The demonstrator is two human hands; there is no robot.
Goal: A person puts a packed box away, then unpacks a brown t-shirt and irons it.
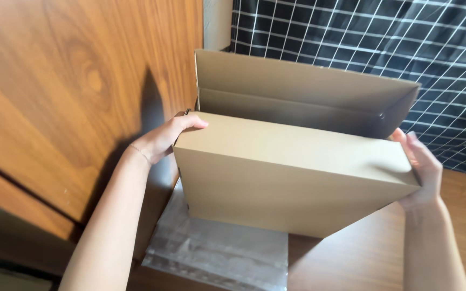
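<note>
I hold a brown cardboard box [292, 172] up in front of me by its two ends. My left hand [164, 138] grips the left end, fingers curled over the top corner. My right hand [420, 171] presses flat against the right end. One long flap is folded down across the top, and the far flap [297, 81] stands upright behind it. The box's inside is mostly hidden.
A clear plastic bag [222, 250] lies on the wooden floor [373, 253] under the box. A wooden panel wall [71, 91] runs along the left. A black cloth with a white grid [405, 43] hangs at the back right.
</note>
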